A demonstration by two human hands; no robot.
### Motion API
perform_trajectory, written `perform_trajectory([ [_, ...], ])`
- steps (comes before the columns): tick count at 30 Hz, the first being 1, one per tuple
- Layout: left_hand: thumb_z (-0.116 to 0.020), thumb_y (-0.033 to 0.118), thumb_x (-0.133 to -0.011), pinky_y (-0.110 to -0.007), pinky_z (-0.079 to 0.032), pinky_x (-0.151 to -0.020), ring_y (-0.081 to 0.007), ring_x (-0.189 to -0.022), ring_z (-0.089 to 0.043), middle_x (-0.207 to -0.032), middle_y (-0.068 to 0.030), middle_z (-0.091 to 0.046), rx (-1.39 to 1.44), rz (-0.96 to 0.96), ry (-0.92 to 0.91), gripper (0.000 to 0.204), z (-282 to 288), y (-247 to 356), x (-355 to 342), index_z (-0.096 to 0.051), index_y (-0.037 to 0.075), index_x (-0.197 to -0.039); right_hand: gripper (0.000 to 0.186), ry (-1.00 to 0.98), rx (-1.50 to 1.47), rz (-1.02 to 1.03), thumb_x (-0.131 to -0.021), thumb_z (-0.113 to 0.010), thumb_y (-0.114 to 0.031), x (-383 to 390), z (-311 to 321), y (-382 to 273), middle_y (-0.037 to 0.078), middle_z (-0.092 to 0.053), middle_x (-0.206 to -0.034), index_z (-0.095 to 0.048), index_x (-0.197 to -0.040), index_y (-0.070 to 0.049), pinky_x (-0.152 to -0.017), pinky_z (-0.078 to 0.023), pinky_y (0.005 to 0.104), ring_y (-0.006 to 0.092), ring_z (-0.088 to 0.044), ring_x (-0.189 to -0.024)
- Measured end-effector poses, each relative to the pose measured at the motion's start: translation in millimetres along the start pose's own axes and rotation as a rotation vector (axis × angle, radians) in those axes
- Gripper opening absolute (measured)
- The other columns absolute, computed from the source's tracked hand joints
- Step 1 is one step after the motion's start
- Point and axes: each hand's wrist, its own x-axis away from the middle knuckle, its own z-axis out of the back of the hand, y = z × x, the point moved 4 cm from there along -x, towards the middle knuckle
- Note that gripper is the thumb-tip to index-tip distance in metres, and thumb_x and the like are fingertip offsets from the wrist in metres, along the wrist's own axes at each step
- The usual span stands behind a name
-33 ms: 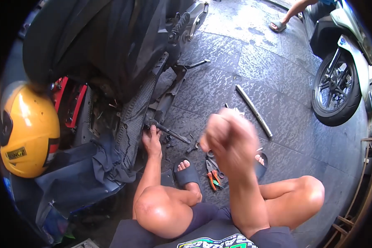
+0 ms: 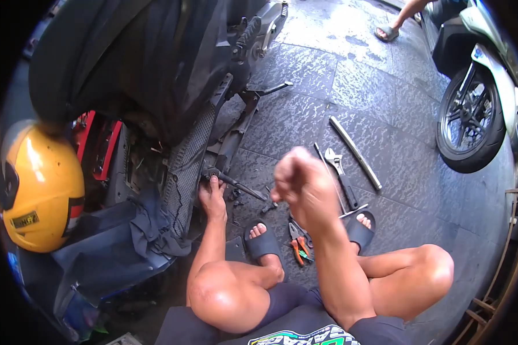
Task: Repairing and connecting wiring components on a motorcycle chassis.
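My left hand reaches to the scooter's underside, thumb and fingers closed round the pivot end of the dark side stand. That stand sticks out to the right from below the textured footboard of the black scooter. In front of me my right hand is raised above the floor with its fingers curled in. Motion smears it a little, and whatever may be inside it is hidden. Small dark parts lie on the floor beside the stand.
Orange-handled pliers lie between my sandals. An adjustable wrench, a thin rod and a metal pipe lie to the right. A yellow helmet sits at left. Another scooter's wheel and a person's sandalled foot are farther off.
My right hand has moved left and slightly up, uncovering the adjustable wrench and rod. My left hand stays at the stand's pivot.
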Motion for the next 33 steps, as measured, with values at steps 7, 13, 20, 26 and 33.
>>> perform_trajectory([
  [7,-0.054,0.020,-0.099,-0.040,-0.052,-0.094,-0.0169,-0.093,-0.056,-0.102,-0.0077,-0.054,-0.062,-0.003,0.046,0.027,-4.7,17.7,4.3,-0.050,0.000,-0.117,0.060,0.105,-0.168,-0.880,-0.093,-0.049,-0.060,-18.9,73.9,224.8,0.004,-0.066,-0.081,-0.061,-0.104,-0.003,-0.056,-0.054,0.0307,0.0147,-0.060,-0.058],
  [13,-0.049,0.022,-0.102,-0.048,-0.046,-0.100,-0.0217,-0.097,-0.058,-0.104,-0.0097,-0.057,-0.135,0.021,0.065,0.023,-10.1,18.0,8.4,-0.051,0.001,-0.111,0.078,0.141,-0.671,-0.917,-0.088,-0.050,-0.069,-37.3,75.6,279.5,0.010,-0.063,-0.108,-0.048,-0.125,-0.001,-0.069,-0.056,0.0335,0.0169,-0.065,-0.076],
  [20,-0.044,0.025,-0.104,-0.048,-0.049,-0.098,-0.0265,-0.109,-0.058,-0.120,-0.0154,-0.056,-0.278,0.097,0.007,0.028,-12.7,28.2,13.3,-0.051,0.000,-0.115,0.055,0.341,-0.951,-0.811,-0.094,-0.057,-0.050,-63.9,74.9,284.1,0.009,-0.064,-0.105,-0.051,-0.121,-0.002,-0.075,-0.054,0.0352,0.0198,-0.064,-0.087],
  [26,-0.046,0.036,-0.102,-0.054,-0.034,-0.110,-0.0344,-0.139,-0.032,-0.150,-0.0208,-0.031,-0.435,0.144,0.013,0.062,-8.4,33.6,11.4,-0.022,0.004,-0.149,0.033,0.416,-1.005,-0.838,-0.094,-0.062,-0.022,-70.9,76.0,282.2,0.010,-0.065,-0.101,-0.055,-0.121,-0.005,-0.080,-0.054,0.0384,0.0216,-0.064,-0.093],
  [33,-0.048,0.039,-0.100,-0.059,-0.029,-0.112,-0.0329,-0.139,-0.033,-0.151,-0.0115,-0.035,-0.512,0.101,0.077,0.056,-8.9,35.8,11.1,-0.035,0.008,-0.145,0.037,0.353,-0.994,-0.805,-0.095,-0.060,-0.016,-84.3,85.2,270.6,0.009,-0.063,-0.105,-0.049,-0.127,-0.001,-0.082,-0.053,0.0344,0.0170,-0.063,-0.095],
])
